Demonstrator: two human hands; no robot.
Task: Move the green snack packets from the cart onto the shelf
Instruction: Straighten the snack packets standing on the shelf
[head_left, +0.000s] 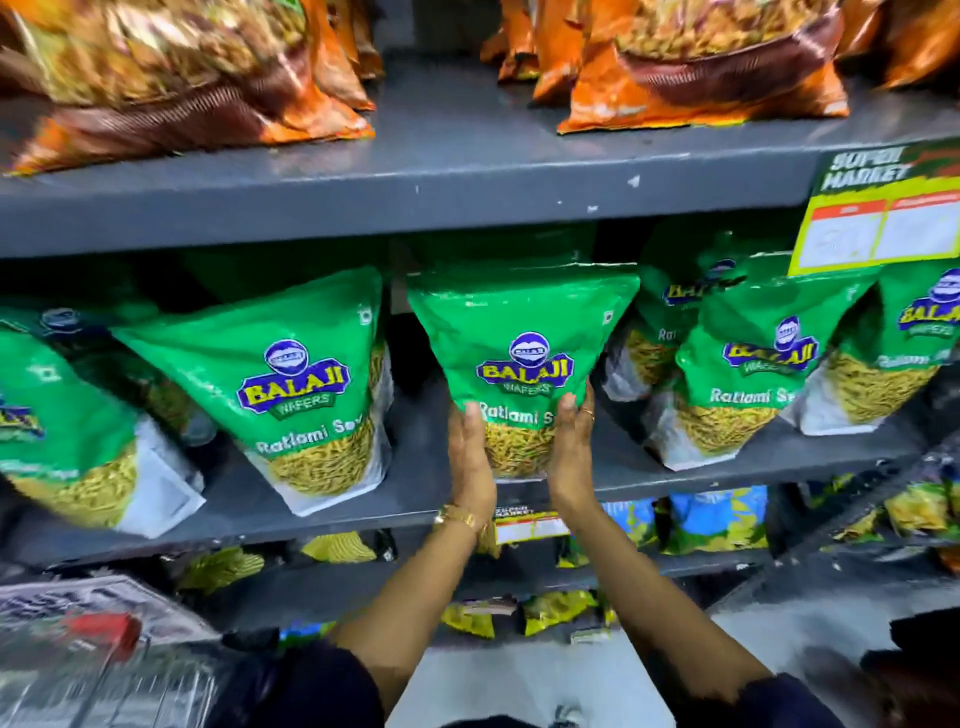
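A green snack packet (522, 343) stands upright at the middle of the grey shelf (426, 491), its lower half pressed between my two hands. My left hand (470, 457) grips its left lower edge and my right hand (571, 441) grips its right lower edge. More green packets of the same kind stand on the shelf: one to the left (291, 374), another at the far left (62, 426), and several to the right (748, 364). The cart (98, 649) is a blurred shape at the lower left; its contents cannot be made out.
The upper shelf (415, 176) carries orange snack bags (691, 62) right above the green row. A yellow price tag (878, 218) hangs from its right edge. Lower shelves hold blue and yellow packets (717, 519). Gaps remain on either side of the held packet.
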